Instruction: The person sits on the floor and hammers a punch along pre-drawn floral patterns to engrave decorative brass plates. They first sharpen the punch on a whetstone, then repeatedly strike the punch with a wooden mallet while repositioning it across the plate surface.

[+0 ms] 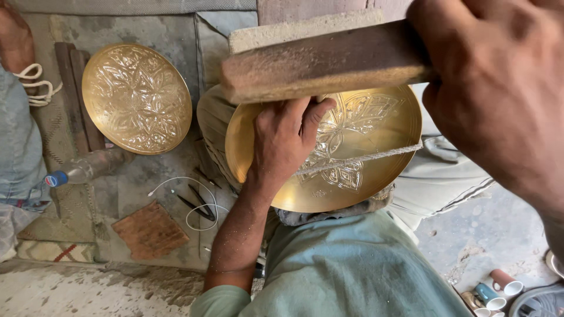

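My left hand (pixel 286 140) rests with spread fingers on the inner face of an engraved brass plate (pixel 376 138) that lies on my lap. A thin cord (pixel 376 156) crosses the plate. My right hand (pixel 499 94) is raised close to the camera at the upper right, shut on one end of a thick, dusty wooden block (pixel 323 61). The block hangs above the plate's upper left rim.
A second engraved brass plate (pixel 136 98) leans at the upper left on wooden slats (pixel 73 88). Below it lie a plastic bottle (pixel 88 168), a white cable (pixel 197 202), small dark tools (pixel 198 205) and a brown tile (pixel 150 232). Small cups (pixel 499 287) stand at the bottom right.
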